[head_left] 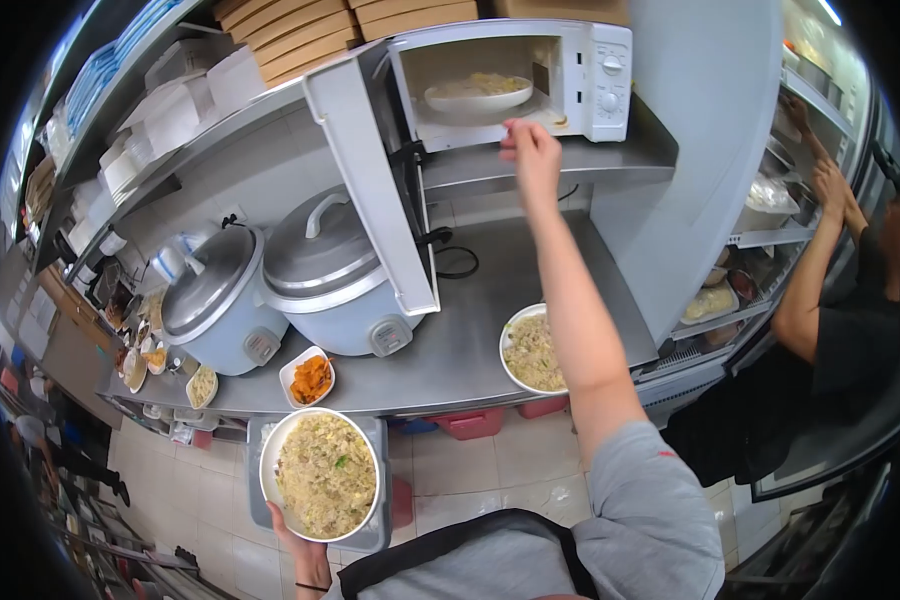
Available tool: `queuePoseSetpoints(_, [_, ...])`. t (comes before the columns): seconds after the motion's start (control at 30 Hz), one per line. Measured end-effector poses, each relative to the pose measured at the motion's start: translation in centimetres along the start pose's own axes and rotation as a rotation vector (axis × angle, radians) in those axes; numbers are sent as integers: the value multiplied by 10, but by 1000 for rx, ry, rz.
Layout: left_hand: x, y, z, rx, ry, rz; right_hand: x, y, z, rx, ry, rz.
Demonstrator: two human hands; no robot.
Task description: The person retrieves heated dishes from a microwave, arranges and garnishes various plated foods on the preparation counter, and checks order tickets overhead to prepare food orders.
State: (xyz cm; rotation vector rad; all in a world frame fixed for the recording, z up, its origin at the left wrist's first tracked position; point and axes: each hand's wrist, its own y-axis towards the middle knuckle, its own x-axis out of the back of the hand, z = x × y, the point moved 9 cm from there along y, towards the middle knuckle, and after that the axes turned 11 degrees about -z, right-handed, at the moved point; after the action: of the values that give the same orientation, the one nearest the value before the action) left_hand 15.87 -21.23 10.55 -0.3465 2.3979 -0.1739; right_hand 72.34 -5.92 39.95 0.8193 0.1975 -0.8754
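My left hand [303, 550] grips the lower rim of a white plate of fried rice [326, 474], held in front of the counter. My right hand [532, 162] is raised at the front of the open microwave [610, 85]. Its fingers are curled together, and nothing shows in them. Inside the microwave sits a white bowl of food [478, 97], apart from my fingers. The microwave door [365, 170] hangs wide open to the left. Partly behind my right forearm, another plate of fried rice [533, 350] rests on the counter.
Two large rice cookers [335, 280] stand on the metal counter [480, 350]. A small bowl of orange food [308, 378] is at its front edge. Cardboard boxes [300, 35] are stacked above. On the right, a person [820, 290] reaches into an open fridge [765, 240].
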Motion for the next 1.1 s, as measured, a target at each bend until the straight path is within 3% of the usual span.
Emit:
queuePoseSetpoints(0.03, [6,0,-5,-23,-15,-12,-5,46,-48,2,-156,13])
queuePoseSetpoints(0.07, [14,-1,-9,-29,-26,-20,-14,67,-77,-217,43,-23])
queuePoseSetpoints(0.1, [23,-1,-15,-47,-54,-50,-21,107,-112,-133,-287,3])
queuePoseSetpoints(0.13, [33,-2,-20,-65,-85,-81,-28,126,-127,-153,-305,-80])
queuePoseSetpoints(0.2, [50,-7,-30,-104,-133,-133,-50,129,-147,-519,-107,-139])
queuePoseSetpoints(0.27, [66,-18,-43,-172,-138,-205,-77,141,-185,-767,93,-17])
queuePoseSetpoints(0.3, [70,-24,-50,-185,-144,-213,-87,156,-195,-655,-4,106])
queuePoseSetpoints(0.33, [76,-30,-55,-197,-152,-226,-82,160,-209,-783,64,-113])
queuePoseSetpoints(0.4, [98,-42,-63,-215,-161,-347,-73,184,-233,-705,-32,-234])
queuePoseSetpoints(0.43, [102,-50,-69,-229,-160,-412,-83,175,-219,-711,-32,-225])
queuePoseSetpoints(0.5, [124,-52,-76,-256,-143,-392,-70,144,-166,-807,47,-515])
queuePoseSetpoints(0.67, [127,-58,-88,-281,-119,-426,-66,143,-147,-746,25,-453])
queuePoseSetpoints(0.77, [121,-42,-91,-283,-103,-434,-74,143,-133,-629,91,63])
queuePoseSetpoints(0.93, [56,-3,-84,-193,-88,-227,-8,87,-60,-575,96,99])
queuePoseSetpoints(1.1, [-51,45,-73,-2,-105,49,96,4,4,-512,-19,110])
